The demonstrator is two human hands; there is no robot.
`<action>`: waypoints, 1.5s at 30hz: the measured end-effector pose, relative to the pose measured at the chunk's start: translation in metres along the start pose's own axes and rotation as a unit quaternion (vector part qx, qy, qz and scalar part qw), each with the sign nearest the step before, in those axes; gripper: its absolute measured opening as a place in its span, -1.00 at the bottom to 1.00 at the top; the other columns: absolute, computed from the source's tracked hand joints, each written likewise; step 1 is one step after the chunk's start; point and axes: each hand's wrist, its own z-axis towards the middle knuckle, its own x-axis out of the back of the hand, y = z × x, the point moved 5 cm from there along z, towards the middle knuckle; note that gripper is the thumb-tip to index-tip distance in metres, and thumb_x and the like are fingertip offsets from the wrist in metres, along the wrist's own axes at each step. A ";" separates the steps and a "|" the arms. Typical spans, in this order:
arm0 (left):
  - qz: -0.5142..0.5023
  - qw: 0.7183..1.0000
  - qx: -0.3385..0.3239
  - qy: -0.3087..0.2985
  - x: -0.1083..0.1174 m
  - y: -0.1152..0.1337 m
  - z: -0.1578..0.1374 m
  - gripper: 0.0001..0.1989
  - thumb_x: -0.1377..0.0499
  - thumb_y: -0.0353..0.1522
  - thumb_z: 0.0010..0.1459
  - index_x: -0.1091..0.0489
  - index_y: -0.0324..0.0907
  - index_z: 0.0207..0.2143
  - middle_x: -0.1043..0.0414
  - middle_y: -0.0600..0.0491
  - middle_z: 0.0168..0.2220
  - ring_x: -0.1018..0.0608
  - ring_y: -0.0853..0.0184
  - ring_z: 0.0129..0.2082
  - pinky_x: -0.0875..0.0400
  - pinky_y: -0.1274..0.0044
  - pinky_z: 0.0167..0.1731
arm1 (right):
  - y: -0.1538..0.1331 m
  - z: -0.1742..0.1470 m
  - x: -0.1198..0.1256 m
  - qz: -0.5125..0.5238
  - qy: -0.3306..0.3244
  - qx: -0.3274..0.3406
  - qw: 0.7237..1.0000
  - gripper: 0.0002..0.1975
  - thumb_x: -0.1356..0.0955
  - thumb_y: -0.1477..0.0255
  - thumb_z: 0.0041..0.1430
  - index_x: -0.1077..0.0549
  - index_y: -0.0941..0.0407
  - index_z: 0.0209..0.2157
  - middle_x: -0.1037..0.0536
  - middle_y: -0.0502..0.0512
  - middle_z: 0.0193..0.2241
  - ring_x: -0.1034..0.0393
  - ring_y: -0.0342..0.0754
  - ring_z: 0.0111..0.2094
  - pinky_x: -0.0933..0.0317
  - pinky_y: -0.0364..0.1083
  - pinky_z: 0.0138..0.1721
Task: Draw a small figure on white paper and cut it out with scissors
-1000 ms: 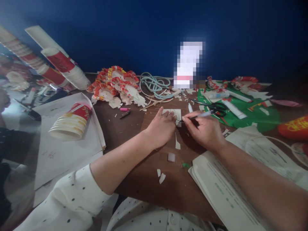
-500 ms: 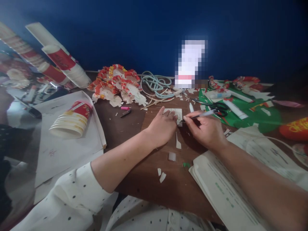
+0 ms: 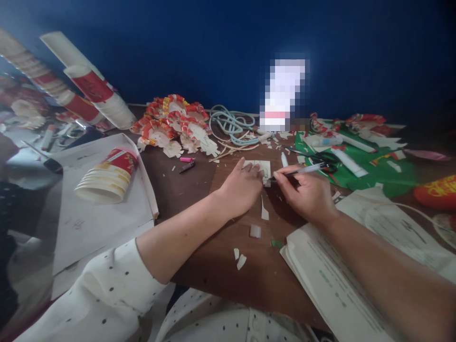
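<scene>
My left hand (image 3: pixel 244 185) lies with its fingers stretched out over a small piece of white paper (image 3: pixel 264 166), pressing it on the brown table. Between the fingers of my right hand (image 3: pixel 308 192) is a pen (image 3: pixel 309 168), its tip at the paper's lower right corner. My left fingers hide much of the paper, so I cannot make out what is marked on it. Just below the two hands lies a thin white paper strip (image 3: pixel 264 209). A small pale square piece (image 3: pixel 255 231) sits nearer to me.
Stacked paper cups (image 3: pixel 107 178) lie on a white box (image 3: pixel 107 223) at left. Red-and-white paper crafts (image 3: pixel 176 123) and a pale blue cord (image 3: pixel 231 124) are at the back. Black scissors (image 3: pixel 326 161) rest by a green sheet (image 3: pixel 388 175). White bags (image 3: pixel 327 275) lie beside my right forearm.
The view has shifted very slightly. Both hands stay in nearly the same place, with the pen tip still at the paper's edge.
</scene>
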 end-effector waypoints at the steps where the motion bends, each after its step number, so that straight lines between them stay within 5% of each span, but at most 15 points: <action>1: -0.001 1.000 0.000 -0.004 0.000 0.000 0.000 -0.57 0.05 -0.50 0.25 -0.36 -0.31 0.13 -0.37 -0.23 0.16 -0.42 0.13 0.16 -0.08 0.18 0.25 | 0.000 0.000 0.001 0.001 0.005 -0.002 1.000 -0.81 -0.31 0.37 0.27 -0.53 0.09 -0.37 -0.65 0.11 -0.35 -0.55 0.00 -0.33 -0.35 -0.08 -0.24; 8: -0.011 0.999 0.004 -0.038 0.001 0.001 -0.001 -0.55 0.10 -0.46 0.30 -0.32 -0.41 0.16 -0.32 -0.27 0.19 -0.36 0.09 0.21 -0.01 0.20 0.29 | -0.001 0.000 0.000 0.011 0.007 0.009 1.000 -0.80 -0.32 0.38 0.26 -0.53 0.10 -0.40 -0.65 0.09 -0.36 -0.55 -0.02 -0.32 -0.37 -0.09 -0.23; 45: 0.003 1.000 0.002 -0.018 -0.001 0.000 0.000 -0.58 0.08 -0.47 0.30 -0.35 -0.37 0.13 -0.35 -0.23 0.18 -0.40 0.12 0.18 -0.07 0.21 0.27 | -0.001 0.001 -0.005 0.019 -0.025 0.003 0.999 -0.80 -0.32 0.39 0.27 -0.53 0.10 -0.41 -0.65 0.08 -0.36 -0.55 -0.03 -0.31 -0.35 -0.10 -0.22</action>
